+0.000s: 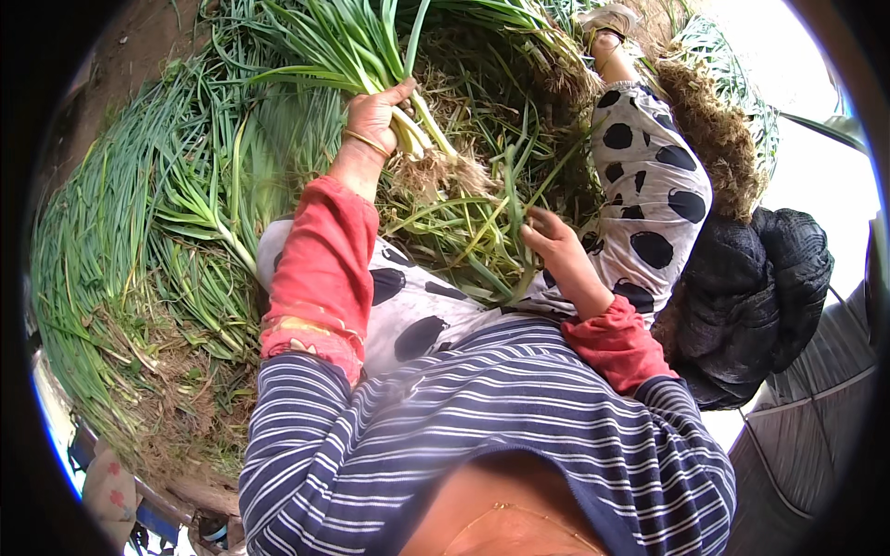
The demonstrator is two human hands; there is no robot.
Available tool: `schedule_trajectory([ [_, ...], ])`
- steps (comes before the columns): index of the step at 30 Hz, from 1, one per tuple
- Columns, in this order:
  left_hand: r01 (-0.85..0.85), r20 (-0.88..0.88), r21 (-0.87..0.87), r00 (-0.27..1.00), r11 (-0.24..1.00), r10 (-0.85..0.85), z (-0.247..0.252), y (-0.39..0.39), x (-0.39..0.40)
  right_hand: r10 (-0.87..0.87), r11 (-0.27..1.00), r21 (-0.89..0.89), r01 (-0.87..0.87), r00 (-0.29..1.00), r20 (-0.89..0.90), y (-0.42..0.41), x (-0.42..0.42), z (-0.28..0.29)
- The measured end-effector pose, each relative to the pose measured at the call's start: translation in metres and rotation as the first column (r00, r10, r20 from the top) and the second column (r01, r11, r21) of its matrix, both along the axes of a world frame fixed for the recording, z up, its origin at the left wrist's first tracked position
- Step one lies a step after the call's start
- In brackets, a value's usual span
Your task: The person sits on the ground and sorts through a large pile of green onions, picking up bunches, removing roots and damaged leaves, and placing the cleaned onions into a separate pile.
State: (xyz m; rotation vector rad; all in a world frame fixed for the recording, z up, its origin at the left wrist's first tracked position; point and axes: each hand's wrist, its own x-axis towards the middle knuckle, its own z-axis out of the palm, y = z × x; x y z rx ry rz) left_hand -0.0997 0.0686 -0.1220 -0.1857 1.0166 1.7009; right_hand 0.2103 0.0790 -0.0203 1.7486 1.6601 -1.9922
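Note:
My left hand (375, 118) is closed around a bunch of green-leaved plants (348, 52) that look like spring onions or leeks. Their pale stems and brown, stringy roots (445, 174) point down to the right, over loose leaves between my legs. To the right, my right hand (549, 233) is at a thin green leaf (513, 194), above my lap, its fingers curled. Whether the fingers grip that leaf is not plain. Loose yellow-green leaves (473, 222) lie under and between both hands.
A wide heap of the same green plants (125, 201) spreads along the left side. One plant (233, 243) rests against my left knee. More rooted bundles (716, 132) lie beyond my right leg, beside a bundle of black mesh (758, 299). Bare soil (156, 42) shows at the upper left.

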Motion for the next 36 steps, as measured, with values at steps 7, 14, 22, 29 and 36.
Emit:
schedule_trajectory([
  [7, 0.056, 0.184, 0.114, 0.98, 0.992, -0.076, 0.009, -0.003, 0.005, 0.393, 0.83, 0.446, -0.335, 0.918, -0.042, 0.057, -0.086, -0.013],
  [14, -0.12, 0.206, 0.723, 0.977, 0.68, -0.046, 0.07, -0.03, -0.059, 0.02, 0.337, 0.785, -0.519, 0.838, 0.546, 0.254, -0.103, -0.088],
  [22, -0.268, 0.159, 0.447, 0.963, 0.853, 0.219, 0.046, -0.041, -0.07, -0.023, 0.44, 0.535, -0.721, 0.587, 0.809, 0.284, -0.126, -0.083],
  [29, -0.216, 0.22, 0.356, 0.965, 0.909, 0.143, 0.028, -0.027, -0.062, 0.329, 0.302, 0.352, -0.886, 0.443, 0.834, 0.323, -0.13, -0.064],
  [36, -0.095, 0.138, 0.307, 0.989, 0.947, 0.054, 0.029, -0.018, -0.044, -0.297, 0.915, -0.363, 0.178, 0.905, -0.304, 0.175, -0.121, 0.006],
])
